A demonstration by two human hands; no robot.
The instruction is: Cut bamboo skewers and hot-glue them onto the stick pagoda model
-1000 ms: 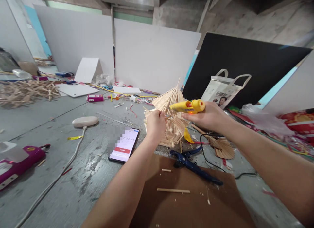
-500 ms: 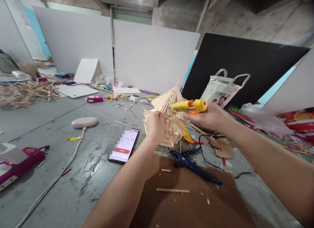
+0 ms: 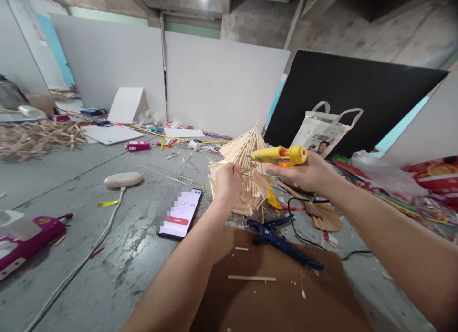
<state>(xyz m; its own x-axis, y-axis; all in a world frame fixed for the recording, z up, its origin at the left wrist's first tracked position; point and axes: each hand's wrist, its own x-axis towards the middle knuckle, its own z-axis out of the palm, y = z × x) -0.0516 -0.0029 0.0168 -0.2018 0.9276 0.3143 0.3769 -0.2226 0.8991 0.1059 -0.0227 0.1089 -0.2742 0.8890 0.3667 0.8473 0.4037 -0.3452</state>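
Observation:
A yellow hot glue gun (image 3: pixel 275 155) is held in my right hand (image 3: pixel 310 172), its nozzle pointing left at the roof of a small model built of thin wooden sticks (image 3: pixel 246 146). An orange light glows on the gun's underside. My left hand (image 3: pixel 229 183) is closed in a pinch at the model's front, below the nozzle. Whatever lies between its fingertips is too small and too hidden to name. The model has a peaked, sloping roof above stacked layers of sticks; my left hand covers part of its front left.
Blue-handled cutters (image 3: pixel 286 246) lie across a brown board (image 3: pixel 272 303) with a loose stick (image 3: pixel 252 278). Left of my left forearm are a phone (image 3: pixel 182 212) and a white cable (image 3: pixel 107 232). A purple power strip (image 3: pixel 32 241) and a stick pile (image 3: pixel 39 136) are farther left.
My right hand and the glue gun have shifted slightly to the right, the nozzle moving a little with them. My left hand stays pinched at the model.

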